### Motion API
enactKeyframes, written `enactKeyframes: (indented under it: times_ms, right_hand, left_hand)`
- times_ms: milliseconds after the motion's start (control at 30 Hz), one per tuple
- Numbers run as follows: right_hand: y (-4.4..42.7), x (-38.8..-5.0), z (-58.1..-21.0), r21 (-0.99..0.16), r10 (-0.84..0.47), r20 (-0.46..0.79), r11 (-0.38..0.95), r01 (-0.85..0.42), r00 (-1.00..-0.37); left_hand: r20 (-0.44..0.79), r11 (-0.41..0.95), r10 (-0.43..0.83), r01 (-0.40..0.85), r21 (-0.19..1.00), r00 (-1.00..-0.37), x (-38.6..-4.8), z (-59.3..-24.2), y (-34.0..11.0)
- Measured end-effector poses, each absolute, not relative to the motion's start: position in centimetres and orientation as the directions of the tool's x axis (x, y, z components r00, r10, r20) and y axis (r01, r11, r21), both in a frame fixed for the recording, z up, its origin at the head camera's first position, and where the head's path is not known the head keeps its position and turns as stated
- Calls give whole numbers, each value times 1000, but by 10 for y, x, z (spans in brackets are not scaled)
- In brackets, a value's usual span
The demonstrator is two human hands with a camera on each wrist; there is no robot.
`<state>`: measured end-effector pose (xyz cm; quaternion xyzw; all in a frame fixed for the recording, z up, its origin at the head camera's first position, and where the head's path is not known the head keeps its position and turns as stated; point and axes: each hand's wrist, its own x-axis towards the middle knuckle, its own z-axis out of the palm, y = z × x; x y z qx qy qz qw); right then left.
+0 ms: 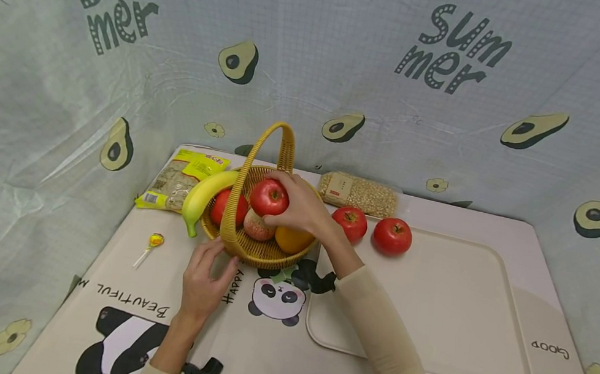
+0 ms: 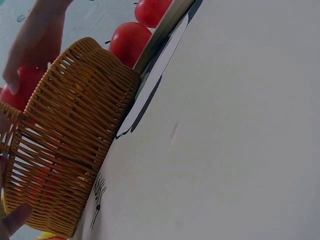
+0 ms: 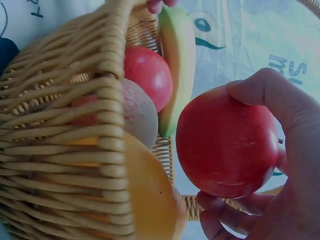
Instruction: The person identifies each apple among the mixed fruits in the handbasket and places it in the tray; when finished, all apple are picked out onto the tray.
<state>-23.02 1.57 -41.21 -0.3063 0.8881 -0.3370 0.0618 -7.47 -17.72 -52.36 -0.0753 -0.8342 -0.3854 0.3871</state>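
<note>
My right hand [image 1: 300, 207] grips a red apple [image 1: 269, 197] above the wicker basket [image 1: 263, 262]; in the right wrist view the fingers and thumb curl round that apple [image 3: 227, 142]. My left hand [image 1: 204, 284] touches the basket's near left side with its fingertips, the base of the handle beside them. Inside the basket lie another red apple [image 1: 229, 208], a speckled pinkish fruit [image 1: 258, 227] and an orange fruit [image 1: 293, 240]. A banana [image 1: 204, 196] leans over the left rim. The left wrist view shows the basket wall [image 2: 75, 120] with fingers at its lower left.
Two red apples [image 1: 350, 223] [image 1: 392, 236] sit right of the basket, by the upper left edge of a pale tray [image 1: 448, 302]. Behind lies a bag of grains [image 1: 360, 194]. Left are a yellow package [image 1: 184, 180] and a lollipop [image 1: 155, 240].
</note>
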Motion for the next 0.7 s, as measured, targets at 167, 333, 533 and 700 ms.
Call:
enactKeyframes:
  times_ms: [167,333,533,700]
  right_hand:
    - [23,-219,-415,-660,-548,101,588,-468,-831]
    - [32,-209,-417,-710,-517,91,566,-419,-851]
    - [44,-195,-417,-758,-478,90,536,-372,-874]
    - [56,-185,-414,-768,-464,120,517,-378,-878]
  left_hand:
    - [707,691,-174,426,584,-686,-75,-525,-178]
    - [707,685,-179,429,589,-685,-75,-525,-177]
    - [705,681,-183,429,594,-686,-75,-524,-177]
    - [704,676,-183,433,597,-686,-76,-524,-176]
